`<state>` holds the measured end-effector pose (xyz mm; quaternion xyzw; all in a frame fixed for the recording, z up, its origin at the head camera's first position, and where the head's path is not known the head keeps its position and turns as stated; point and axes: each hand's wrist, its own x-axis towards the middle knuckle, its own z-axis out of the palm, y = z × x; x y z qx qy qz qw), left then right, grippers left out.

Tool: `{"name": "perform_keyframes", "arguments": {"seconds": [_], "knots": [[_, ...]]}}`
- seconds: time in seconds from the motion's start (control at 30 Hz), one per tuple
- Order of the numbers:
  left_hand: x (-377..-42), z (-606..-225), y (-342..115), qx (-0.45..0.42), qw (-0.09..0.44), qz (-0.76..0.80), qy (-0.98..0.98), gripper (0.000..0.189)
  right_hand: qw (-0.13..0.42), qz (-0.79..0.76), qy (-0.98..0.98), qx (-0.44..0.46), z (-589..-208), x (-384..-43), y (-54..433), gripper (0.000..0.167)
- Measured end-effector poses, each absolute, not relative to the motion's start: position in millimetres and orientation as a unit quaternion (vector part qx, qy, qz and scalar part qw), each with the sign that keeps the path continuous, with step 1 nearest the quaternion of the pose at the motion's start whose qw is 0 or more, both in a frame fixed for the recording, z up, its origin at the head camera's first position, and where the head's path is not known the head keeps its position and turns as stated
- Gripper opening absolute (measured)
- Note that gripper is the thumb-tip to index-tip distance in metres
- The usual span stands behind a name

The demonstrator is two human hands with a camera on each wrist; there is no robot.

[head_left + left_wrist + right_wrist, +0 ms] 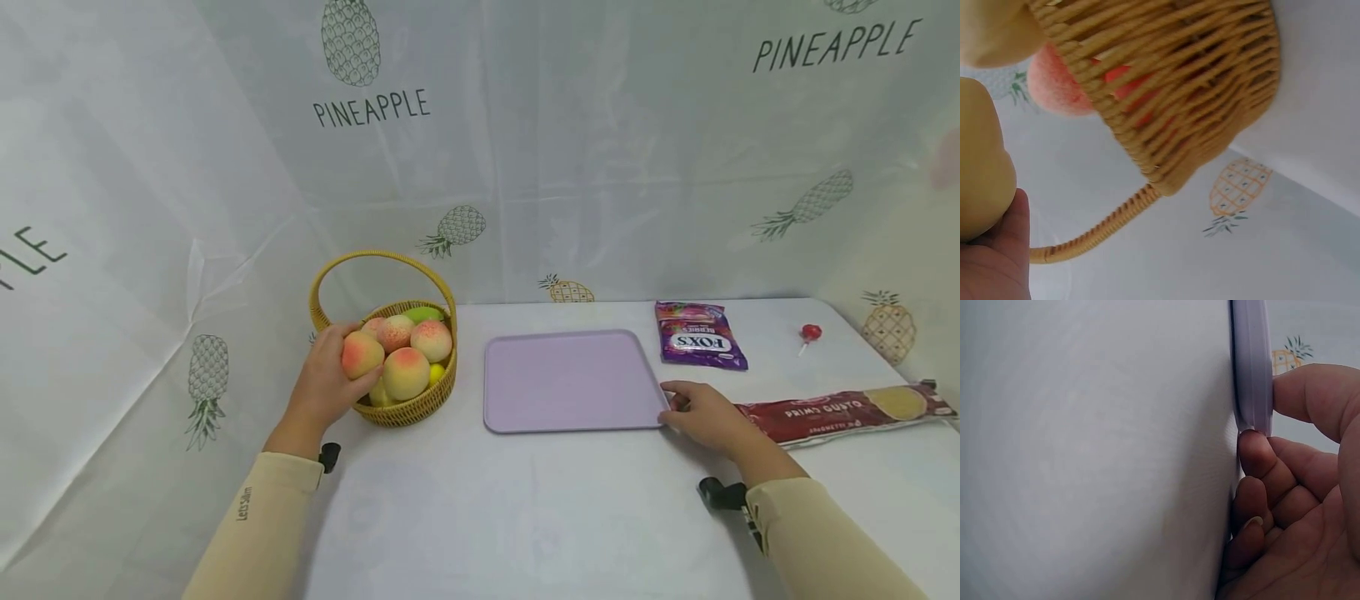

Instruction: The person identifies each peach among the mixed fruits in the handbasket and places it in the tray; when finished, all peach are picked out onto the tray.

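A peach (362, 355) is gripped by my left hand (327, 373) at the left side of a wicker basket (411, 410). In the left wrist view, the fingers (1015, 234) lie against the peach's pale yellow side (982, 162), apart from the basket's wall. Several more peaches (406, 374) fill the basket, with a green fruit behind and a yellow one at the front right. My right hand (705, 419) pinches the near right corner of a bare lilac tray (566, 382). The right wrist view has the thumb (1300, 394) on the tray's rim and curled fingertips below it.
A purple Fox's candy bag (699, 336) lies right of the tray. Farther right is a red lollipop (811, 332). A long red spaghetti pack (840, 414) stretches beyond my right hand. A pineapple-print sheet (570, 150) hangs behind the white table (525, 517).
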<state>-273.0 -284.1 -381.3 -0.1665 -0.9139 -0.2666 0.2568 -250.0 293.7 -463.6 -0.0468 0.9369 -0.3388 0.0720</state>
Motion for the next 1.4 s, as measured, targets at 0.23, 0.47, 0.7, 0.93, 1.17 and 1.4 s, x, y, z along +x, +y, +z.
{"name": "perform_keyframes", "arguments": {"seconds": [0.23, 0.47, 0.7, 0.93, 1.17, 1.4], "knots": [[-270.3, -373.0, -275.6, -0.167, 0.254, -0.269, -0.914, 0.074, 0.076, -0.333, 0.938, -0.048, -466.2, -253.0, 296.8, 0.067], [-267.4, -369.7, -268.0, -0.171, 0.249, -0.275, -0.913, 0.072, 0.077, -0.336, 0.937, -0.051, -467.4, -251.8, 296.8, 0.066], [-265.9, -368.3, -262.7, -0.19, 0.259, -0.268, -0.908, 0.07, 0.071, -0.347, 0.934, -0.049, -472.4, -250.5, 293.6, 0.066], [-269.0, -368.8, -258.8, -0.195, 0.259, -0.271, -0.907, 0.072, 0.068, -0.342, 0.936, -0.039, -470.7, -249.6, 295.0, 0.065], [-269.6, -368.0, -257.1, -0.207, 0.267, -0.273, -0.901, 0.071, 0.07, -0.348, 0.934, -0.036, -470.0, -249.4, 293.8, 0.065], [-266.5, -365.7, -250.7, -0.209, 0.259, -0.278, -0.901, 0.07, 0.067, -0.35, 0.934, -0.038, -471.3, -249.7, 294.0, 0.065]]}}
